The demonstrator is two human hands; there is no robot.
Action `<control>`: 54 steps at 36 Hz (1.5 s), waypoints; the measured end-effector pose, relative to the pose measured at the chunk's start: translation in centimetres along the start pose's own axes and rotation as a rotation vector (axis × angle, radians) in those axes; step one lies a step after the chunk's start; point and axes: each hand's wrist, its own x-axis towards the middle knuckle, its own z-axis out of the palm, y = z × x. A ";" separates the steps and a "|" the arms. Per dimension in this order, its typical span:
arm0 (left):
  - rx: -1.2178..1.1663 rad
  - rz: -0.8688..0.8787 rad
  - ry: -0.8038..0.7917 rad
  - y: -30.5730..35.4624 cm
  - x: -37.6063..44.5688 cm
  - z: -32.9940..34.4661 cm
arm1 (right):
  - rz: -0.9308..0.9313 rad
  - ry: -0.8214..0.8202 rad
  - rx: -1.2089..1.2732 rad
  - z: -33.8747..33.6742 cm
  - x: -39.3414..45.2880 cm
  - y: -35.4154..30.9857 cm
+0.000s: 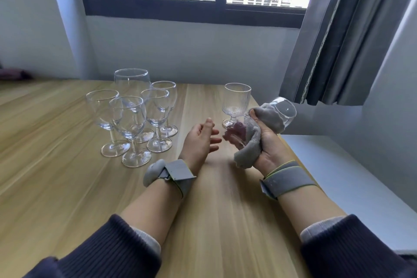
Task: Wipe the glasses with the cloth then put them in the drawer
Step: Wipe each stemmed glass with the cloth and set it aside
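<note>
While the right hand (pixel 269 142) grips cloth (pixel 250 140) and glass (pixel 283 111), the left hand (pixel 199 139) hovers, fingers (pixel 214 141) loose. Six glasses (pixel 135 108) stand on the surface (pixel 56 176); one is ribbed.

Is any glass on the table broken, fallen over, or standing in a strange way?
Nothing stands out. The five clear glasses and the ribbed glass stand upright on the table. Only the glass that the right hand grips through the cloth is tilted.

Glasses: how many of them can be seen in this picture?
7. Five stand clustered on the table at left. One ribbed glass stands alone. One glass is held in the cloth by the right hand.
</note>
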 end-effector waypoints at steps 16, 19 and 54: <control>0.025 0.058 0.000 1.8 -0.8 -0.6 | -0.532 0.192 -1.544 -1.1 -2.8 -1.0; 0.028 0.067 -0.050 2.2 -1.2 -0.6 | -0.640 0.134 -1.770 -1.2 -2.9 -1.1; 0.285 -0.041 -0.352 4.0 -0.8 -3.0 | -0.729 -0.020 -2.045 -0.3 -3.5 0.0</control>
